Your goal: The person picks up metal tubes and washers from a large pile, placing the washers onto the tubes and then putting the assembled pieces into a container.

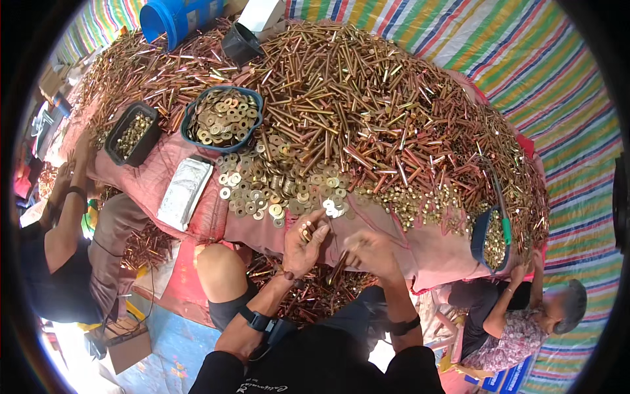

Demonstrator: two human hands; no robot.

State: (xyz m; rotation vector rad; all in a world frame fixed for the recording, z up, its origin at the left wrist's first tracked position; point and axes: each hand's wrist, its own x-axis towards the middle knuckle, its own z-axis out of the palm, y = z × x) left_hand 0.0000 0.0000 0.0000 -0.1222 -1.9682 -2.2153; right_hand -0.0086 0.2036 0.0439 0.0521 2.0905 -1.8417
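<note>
My left hand (304,247) is closed just in front of the loose washers, its thumb and fingers pointing up. Small brassy pieces show among its fingers, too small to name. To its right my right hand (374,255) is blurred by motion with its fingers bent. Dark thin rods (338,268) show beside its fingertips; I cannot tell whether they are held. Brass-coloured flat washers (262,190) lie spread beyond my left hand. Small gold nuts (426,205) are scattered beyond my right hand. Behind them rises a big heap of copper-coloured metal rods (328,92).
A blue basin (186,134) heaped with washers, a black tray (113,148) of nuts and a silvery packet (184,195) stand left. A dark container (482,249) of nuts stands right. Two people work nearby, one person (518,315) at right, another person's arm (69,217) at left.
</note>
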